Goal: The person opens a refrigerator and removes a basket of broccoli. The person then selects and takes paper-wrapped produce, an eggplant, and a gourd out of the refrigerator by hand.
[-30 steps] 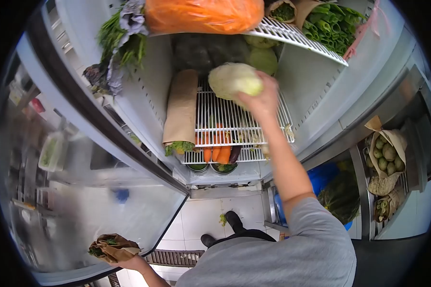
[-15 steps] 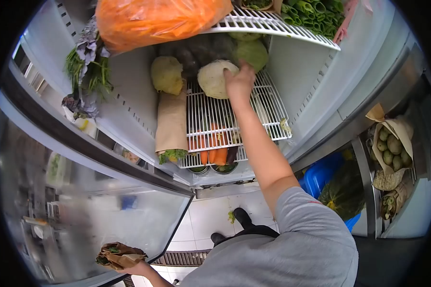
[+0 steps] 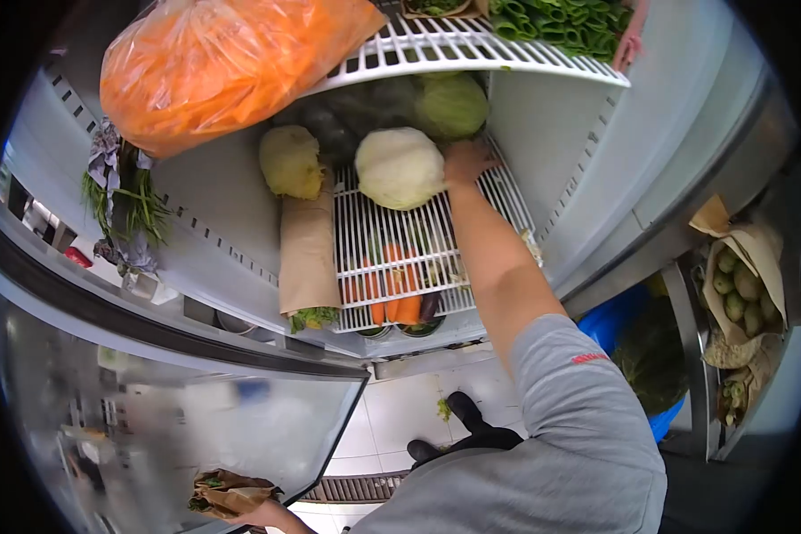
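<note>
My right hand (image 3: 467, 164) reaches into the refrigerator, just right of a pale, round cabbage (image 3: 400, 169). The back of the hand is beside the cabbage; its fingers point right and are partly hidden, and I see nothing held in them. Behind it sits a green cabbage (image 3: 452, 105). To the left are a yellowish trimmed cabbage (image 3: 292, 161) and a brown paper roll (image 3: 309, 249) with leafy greens at its end. At lower left, my left hand (image 3: 271, 514) is closed on a brown paper bundle of greens (image 3: 231, 494).
Overhead, a wire shelf (image 3: 472, 53) carries a bag of shredded carrot (image 3: 231, 67) and green leaves (image 3: 561, 28). Carrots (image 3: 405, 285) lie below the lower rack. The open glass door (image 3: 240, 418) stands left. At right is a paper bag of green produce (image 3: 740, 289).
My right hand has come off the top of the pale cabbage to its right side. The camera view has shifted; the left hand keeps the paper bundle.
</note>
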`<state>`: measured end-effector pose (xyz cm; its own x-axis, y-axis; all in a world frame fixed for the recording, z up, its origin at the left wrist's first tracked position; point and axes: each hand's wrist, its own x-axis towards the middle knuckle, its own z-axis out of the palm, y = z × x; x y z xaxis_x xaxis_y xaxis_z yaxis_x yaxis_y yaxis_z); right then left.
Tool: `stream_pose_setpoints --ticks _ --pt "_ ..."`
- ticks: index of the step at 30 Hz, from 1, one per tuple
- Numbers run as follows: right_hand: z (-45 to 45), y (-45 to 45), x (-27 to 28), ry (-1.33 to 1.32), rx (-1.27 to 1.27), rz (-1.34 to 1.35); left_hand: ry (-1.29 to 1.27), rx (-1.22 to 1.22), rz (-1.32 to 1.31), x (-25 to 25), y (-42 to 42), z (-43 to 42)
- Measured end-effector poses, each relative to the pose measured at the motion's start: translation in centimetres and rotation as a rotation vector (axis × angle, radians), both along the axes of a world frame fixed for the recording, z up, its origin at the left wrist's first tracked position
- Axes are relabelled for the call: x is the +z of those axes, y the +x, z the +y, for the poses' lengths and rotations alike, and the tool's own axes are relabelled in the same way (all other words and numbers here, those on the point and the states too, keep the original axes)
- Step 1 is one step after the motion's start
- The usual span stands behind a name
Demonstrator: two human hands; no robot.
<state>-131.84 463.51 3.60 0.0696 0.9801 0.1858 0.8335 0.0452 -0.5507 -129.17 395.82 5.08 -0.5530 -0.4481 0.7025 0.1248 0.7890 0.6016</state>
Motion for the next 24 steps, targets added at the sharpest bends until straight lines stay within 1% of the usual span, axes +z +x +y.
stream_pose_setpoints --ticks 1,3,6,9,12,14,16,17,19,21,22,23,24 --pt "0.2 0.1 0.4 0.011 -0.013 0.042 0.007 0.009 -0.017 -1.0 -0.4 -1.1" --pt "1.0 -0.6 0.1 -0.024 -0.082 0.070 0.034 -0.031 0.007 -0.9 -0.2 -1.1" --pt "1.2 -1.0 -0.1 0.053 -0.088 0.221 0.062 0.031 -0.059 -0.3 0.2 -0.2" --pt "2.1 -1.1 -1.5 0.167 -0.096 0.344 0.021 0.035 -0.021 -0.7 -0.3 -0.4" --pt "3.0 -0.9 -3.0 0.318 0.011 0.583 0.073 0.033 0.005 -0.7 -0.2 0.7" --pt "2.7 -0.5 -3.1 0.402 0.073 0.624 0.081 0.044 0.006 -0.2 0.0 1.4" --pt "2.4 -0.3 -2.7 0.413 0.102 0.467 0.061 0.019 0.011 -0.5 -0.1 1.0" --pt "2.3 -0.4 -3.0 0.370 0.096 0.287 0.049 -0.001 0.020 -0.5 -0.4 0.7" --pt "2.8 -1.2 -3.5 0.316 0.011 0.174 0.035 -0.040 0.041 -0.9 -0.7 -0.2" --pt "4.2 -3.1 -3.5 0.290 -0.134 0.326 0.021 -0.076 0.068 -1.8 -1.4 -2.1" --pt "5.0 -3.8 -2.5 0.303 -0.146 0.351 0.021 -0.094 0.085 -2.6 -1.9 -3.2" --pt "5.2 -3.8 -2.7 0.304 -0.150 0.362 0.033 -0.106 0.083 -3.1 -2.0 -4.1" --pt "4.2 -3.7 -3.1 0.293 -0.156 0.352 0.054 -0.123 0.088 -2.5 -1.5 -3.6"
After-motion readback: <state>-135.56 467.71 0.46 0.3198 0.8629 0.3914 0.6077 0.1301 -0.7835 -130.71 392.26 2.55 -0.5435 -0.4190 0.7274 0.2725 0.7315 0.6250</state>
